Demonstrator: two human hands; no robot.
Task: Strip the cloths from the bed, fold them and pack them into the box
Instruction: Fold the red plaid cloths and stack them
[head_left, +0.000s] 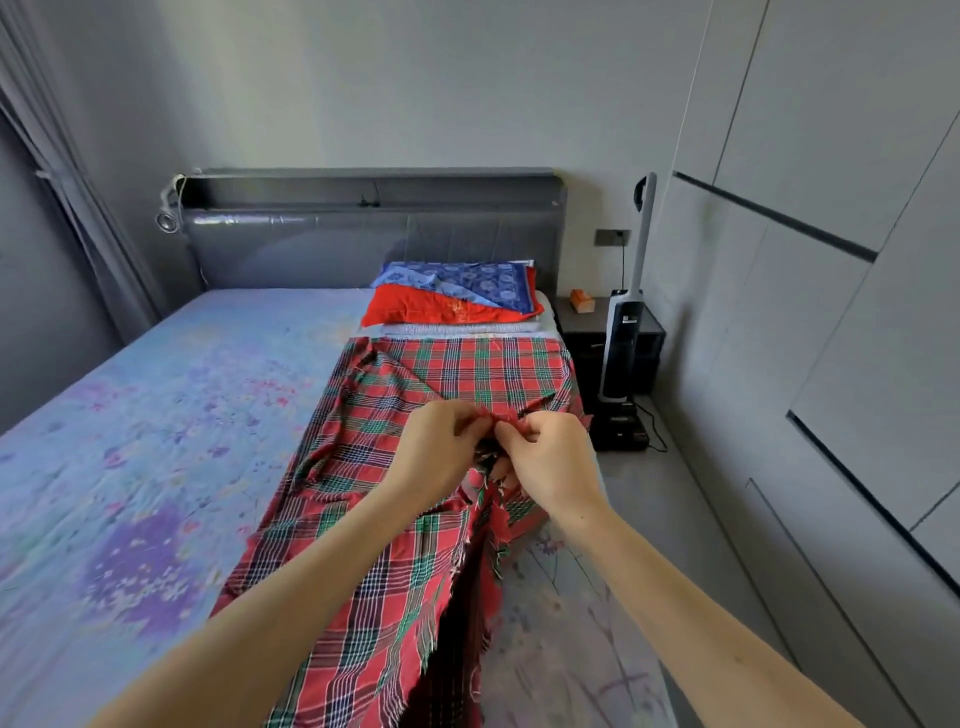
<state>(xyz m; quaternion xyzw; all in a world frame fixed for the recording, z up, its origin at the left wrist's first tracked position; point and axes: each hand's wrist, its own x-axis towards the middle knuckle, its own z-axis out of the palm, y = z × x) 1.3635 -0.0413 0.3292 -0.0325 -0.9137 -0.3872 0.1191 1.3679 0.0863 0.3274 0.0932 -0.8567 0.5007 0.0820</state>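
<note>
A red, green and white plaid cloth (374, 467) lies along the right side of the bed, lifted in the middle. My left hand (441, 447) and my right hand (545, 462) are held close together above it, both pinching its frayed edge, and the cloth hangs down from them. At the head of the bed lie a red cloth (441, 309) and a blue patterned cloth (467, 275), stacked on a white striped one (467, 328). No box is in view.
The bed (130, 441) has a light blue floral sheet and a grey headboard (363, 234). A dark nightstand (587, 322) and an upright vacuum (623, 338) stand to the right of it. Grey wardrobe doors (831, 312) line the right wall; a curtain (62, 182) hangs left.
</note>
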